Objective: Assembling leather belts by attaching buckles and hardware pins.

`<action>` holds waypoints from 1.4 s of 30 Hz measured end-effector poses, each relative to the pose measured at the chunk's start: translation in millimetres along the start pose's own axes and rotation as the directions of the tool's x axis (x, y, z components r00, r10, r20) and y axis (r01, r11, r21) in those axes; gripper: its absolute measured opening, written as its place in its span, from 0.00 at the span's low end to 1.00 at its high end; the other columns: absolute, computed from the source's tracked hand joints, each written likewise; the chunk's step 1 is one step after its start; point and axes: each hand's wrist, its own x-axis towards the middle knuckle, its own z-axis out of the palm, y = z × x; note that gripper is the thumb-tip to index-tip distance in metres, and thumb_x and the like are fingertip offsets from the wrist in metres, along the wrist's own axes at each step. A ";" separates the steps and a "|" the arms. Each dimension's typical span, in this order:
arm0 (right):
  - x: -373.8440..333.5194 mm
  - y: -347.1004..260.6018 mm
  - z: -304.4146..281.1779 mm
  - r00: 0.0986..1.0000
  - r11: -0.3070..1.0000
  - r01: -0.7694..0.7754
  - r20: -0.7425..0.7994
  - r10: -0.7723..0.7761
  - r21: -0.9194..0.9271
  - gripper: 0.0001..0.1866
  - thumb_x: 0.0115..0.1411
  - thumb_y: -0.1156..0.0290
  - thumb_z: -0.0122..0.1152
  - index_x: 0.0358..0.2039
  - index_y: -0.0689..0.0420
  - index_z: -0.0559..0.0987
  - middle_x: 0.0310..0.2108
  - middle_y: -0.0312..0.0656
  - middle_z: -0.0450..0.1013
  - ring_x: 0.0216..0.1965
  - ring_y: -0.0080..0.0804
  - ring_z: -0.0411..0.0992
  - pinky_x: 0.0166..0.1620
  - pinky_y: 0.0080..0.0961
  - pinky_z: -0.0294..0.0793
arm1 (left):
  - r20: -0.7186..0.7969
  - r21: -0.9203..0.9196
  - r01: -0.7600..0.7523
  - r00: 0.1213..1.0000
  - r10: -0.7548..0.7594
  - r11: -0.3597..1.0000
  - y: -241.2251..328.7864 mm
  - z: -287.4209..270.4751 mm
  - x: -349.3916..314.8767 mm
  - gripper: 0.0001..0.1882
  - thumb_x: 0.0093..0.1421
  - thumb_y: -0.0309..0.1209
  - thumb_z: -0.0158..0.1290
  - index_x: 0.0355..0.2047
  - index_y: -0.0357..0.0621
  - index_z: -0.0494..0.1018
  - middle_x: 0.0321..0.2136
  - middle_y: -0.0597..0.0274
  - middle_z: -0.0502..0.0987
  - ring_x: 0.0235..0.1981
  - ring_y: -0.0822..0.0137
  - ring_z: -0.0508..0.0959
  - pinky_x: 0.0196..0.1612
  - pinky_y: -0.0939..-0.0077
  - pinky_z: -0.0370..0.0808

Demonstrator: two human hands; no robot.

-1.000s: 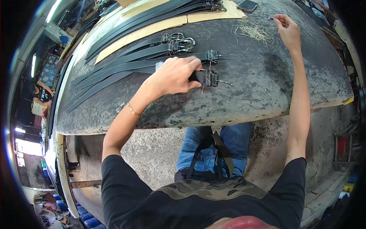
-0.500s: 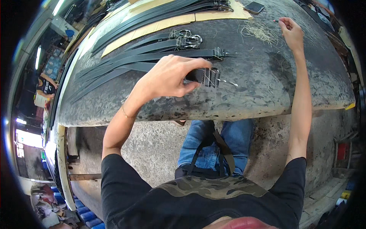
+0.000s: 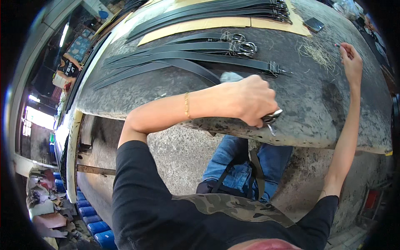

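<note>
My left hand (image 3: 255,100) is closed round the buckle end of a black belt (image 3: 193,68). A bit of its silver metal buckle (image 3: 273,116) sticks out below my knuckles, near the table's front edge; the grip hides the rest. Away to the right, my right hand (image 3: 352,62) pinches a small dark thing with a reddish tip (image 3: 337,45), too small to name. Just beyond my left hand lies another black belt (image 3: 250,63), its buckle pointing right. Farther back, more belts (image 3: 196,46) have their buckles (image 3: 246,49) bunched together.
A heap of pale thread ends (image 3: 318,54) lies left of my right hand. Behind it is a phone (image 3: 313,24). Cardboard (image 3: 200,26) carries a row of black belts (image 3: 208,12) along the back. A pale crumpled thing (image 3: 230,77) shows behind my left wrist. Another person (image 3: 68,68) is at far left.
My left hand has swung right and nearer the front edge, turning over and drawing the belt along. My right hand keeps its pinch on the small thing. The whole view has shifted.
</note>
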 end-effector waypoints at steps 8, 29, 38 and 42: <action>-2.8 -6.4 6.7 1.000 1.000 -0.018 0.005 0.018 -0.010 0.10 0.65 0.67 0.58 0.43 0.57 0.79 0.29 0.27 0.73 0.28 0.12 0.67 0.29 0.14 0.66 | -0.273 -0.056 -0.077 0.960 0.059 0.995 -34.8 8.0 44.5 0.20 0.57 0.48 0.57 0.36 0.44 0.78 0.22 0.54 0.78 0.27 0.51 0.81 0.29 0.60 0.77; -3.4 -15.1 2.4 1.000 1.000 -0.019 0.015 0.019 -0.010 0.09 0.62 0.68 0.60 0.40 0.58 0.81 0.30 0.32 0.77 0.30 0.15 0.71 0.35 0.17 0.71 | -0.332 0.085 0.223 0.925 -0.183 0.971 -70.9 23.5 27.2 0.22 0.49 0.34 0.63 0.43 0.37 0.75 0.35 0.51 0.77 0.35 0.50 0.80 0.36 0.58 0.78; -6.9 -23.8 5.3 1.000 1.000 -0.011 0.015 0.011 -0.004 0.09 0.62 0.70 0.60 0.39 0.61 0.80 0.30 0.33 0.77 0.30 0.17 0.71 0.36 0.17 0.71 | -0.397 -0.078 0.482 0.788 -0.471 0.872 -160.8 20.4 -36.0 0.23 0.54 0.34 0.60 0.50 0.42 0.75 0.44 0.49 0.79 0.44 0.52 0.79 0.49 0.60 0.75; -8.0 -22.7 3.1 1.000 0.999 -0.009 0.008 0.010 -0.035 0.08 0.62 0.71 0.60 0.39 0.60 0.80 0.30 0.33 0.76 0.31 0.17 0.71 0.36 0.18 0.71 | -0.143 -0.134 0.549 0.813 -0.564 0.825 -183.5 32.6 -47.1 0.25 0.52 0.34 0.62 0.51 0.40 0.74 0.46 0.47 0.78 0.48 0.51 0.77 0.53 0.61 0.72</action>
